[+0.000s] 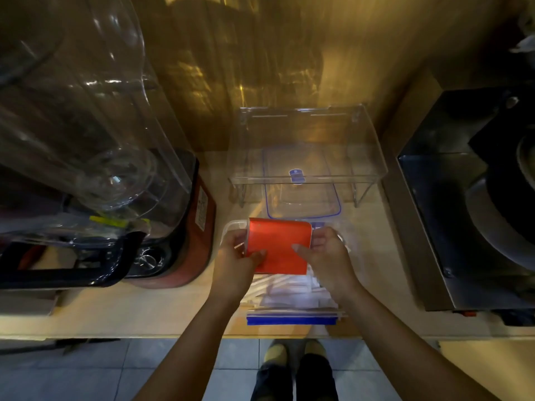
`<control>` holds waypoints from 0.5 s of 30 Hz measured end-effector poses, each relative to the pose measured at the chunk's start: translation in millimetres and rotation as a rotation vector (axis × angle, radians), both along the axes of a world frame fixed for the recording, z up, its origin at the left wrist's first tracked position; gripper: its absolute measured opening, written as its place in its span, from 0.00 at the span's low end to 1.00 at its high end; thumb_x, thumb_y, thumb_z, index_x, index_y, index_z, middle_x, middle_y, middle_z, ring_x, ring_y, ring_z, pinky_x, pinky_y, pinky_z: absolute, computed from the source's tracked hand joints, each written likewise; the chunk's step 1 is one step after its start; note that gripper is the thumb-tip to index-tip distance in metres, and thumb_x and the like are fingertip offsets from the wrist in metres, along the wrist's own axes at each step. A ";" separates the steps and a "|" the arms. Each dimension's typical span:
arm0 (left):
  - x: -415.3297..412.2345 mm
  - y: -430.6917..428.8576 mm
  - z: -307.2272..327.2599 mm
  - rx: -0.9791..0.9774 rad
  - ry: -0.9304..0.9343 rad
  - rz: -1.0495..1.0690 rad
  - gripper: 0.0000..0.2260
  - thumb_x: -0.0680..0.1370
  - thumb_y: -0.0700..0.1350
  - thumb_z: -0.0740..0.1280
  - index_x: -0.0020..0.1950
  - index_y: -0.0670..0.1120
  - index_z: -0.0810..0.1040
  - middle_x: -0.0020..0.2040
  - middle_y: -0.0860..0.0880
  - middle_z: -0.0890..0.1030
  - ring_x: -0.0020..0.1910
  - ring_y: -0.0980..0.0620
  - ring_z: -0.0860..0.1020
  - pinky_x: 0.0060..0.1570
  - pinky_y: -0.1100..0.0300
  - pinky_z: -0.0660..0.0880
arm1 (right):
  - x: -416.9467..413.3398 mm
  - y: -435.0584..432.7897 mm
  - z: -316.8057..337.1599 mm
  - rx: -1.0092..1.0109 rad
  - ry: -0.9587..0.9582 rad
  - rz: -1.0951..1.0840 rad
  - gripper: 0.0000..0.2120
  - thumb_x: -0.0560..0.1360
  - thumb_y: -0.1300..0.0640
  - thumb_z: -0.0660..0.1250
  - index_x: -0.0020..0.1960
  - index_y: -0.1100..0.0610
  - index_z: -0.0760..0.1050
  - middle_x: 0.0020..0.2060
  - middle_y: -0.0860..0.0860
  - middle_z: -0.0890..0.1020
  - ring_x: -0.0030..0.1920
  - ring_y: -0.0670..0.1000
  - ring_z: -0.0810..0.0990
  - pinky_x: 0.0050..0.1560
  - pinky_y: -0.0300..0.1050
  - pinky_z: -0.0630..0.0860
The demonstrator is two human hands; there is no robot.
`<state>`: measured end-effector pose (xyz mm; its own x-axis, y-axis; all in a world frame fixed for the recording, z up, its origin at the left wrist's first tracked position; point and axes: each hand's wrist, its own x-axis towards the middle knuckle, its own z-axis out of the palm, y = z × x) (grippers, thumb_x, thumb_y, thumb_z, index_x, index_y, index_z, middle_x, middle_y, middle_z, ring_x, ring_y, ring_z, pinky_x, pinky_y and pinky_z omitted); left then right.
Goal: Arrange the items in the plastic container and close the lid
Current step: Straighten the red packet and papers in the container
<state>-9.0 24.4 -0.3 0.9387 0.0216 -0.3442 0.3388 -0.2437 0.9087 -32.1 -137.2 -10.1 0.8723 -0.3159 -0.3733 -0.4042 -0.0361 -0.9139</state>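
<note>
Orange pack [279, 246]: glossy, rectangular, rounded far edge, white ends; both hands are holding it over the clear plastic container [231, 227] at the counter's [173, 308] front edge. Left hand [237, 260] is clamping its 9 o'clock end; right hand [325, 253] is clamping its 3 o'clock end. White sachets [289, 290] are lying inside, at 6 o'clock of the pack. Blue-rimmed lid [302, 198] is resting at 12 o'clock.
</note>
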 end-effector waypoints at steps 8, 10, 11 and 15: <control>-5.3 14.9 -9.1 0.276 -0.042 -0.043 0.20 0.75 0.34 0.67 0.64 0.46 0.68 0.54 0.49 0.77 0.53 0.47 0.77 0.52 0.53 0.77 | 8.2 14.8 -30.2 0.076 0.071 0.050 0.13 0.69 0.62 0.73 0.41 0.52 0.69 0.39 0.51 0.78 0.41 0.51 0.79 0.39 0.42 0.75; -6.2 13.8 -13.2 0.383 -0.113 -0.087 0.21 0.76 0.36 0.65 0.67 0.45 0.66 0.59 0.43 0.79 0.56 0.42 0.78 0.53 0.50 0.77 | 7.0 15.3 -36.3 0.027 0.077 0.081 0.12 0.70 0.60 0.72 0.40 0.51 0.68 0.37 0.49 0.77 0.38 0.47 0.77 0.36 0.39 0.73; -6.6 11.7 -15.1 0.423 -0.140 -0.103 0.21 0.77 0.36 0.64 0.68 0.45 0.65 0.60 0.41 0.78 0.56 0.40 0.78 0.51 0.50 0.77 | 6.3 15.7 -39.0 -0.001 0.077 0.123 0.12 0.71 0.58 0.71 0.40 0.50 0.67 0.36 0.49 0.76 0.38 0.46 0.77 0.35 0.38 0.72; -5.6 2.3 -23.8 0.544 -0.070 -0.181 0.20 0.79 0.40 0.60 0.69 0.40 0.59 0.61 0.37 0.76 0.55 0.36 0.78 0.48 0.50 0.73 | 3.9 18.2 -44.5 -0.185 0.115 0.313 0.08 0.76 0.50 0.65 0.45 0.51 0.66 0.35 0.45 0.75 0.38 0.46 0.77 0.34 0.37 0.69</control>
<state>-14.6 26.7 -24.1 0.9641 0.0150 -0.2652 0.1916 -0.7304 0.6555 -28.2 -118.9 -54.5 0.8930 -0.1116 -0.4361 -0.4470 -0.3342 -0.8298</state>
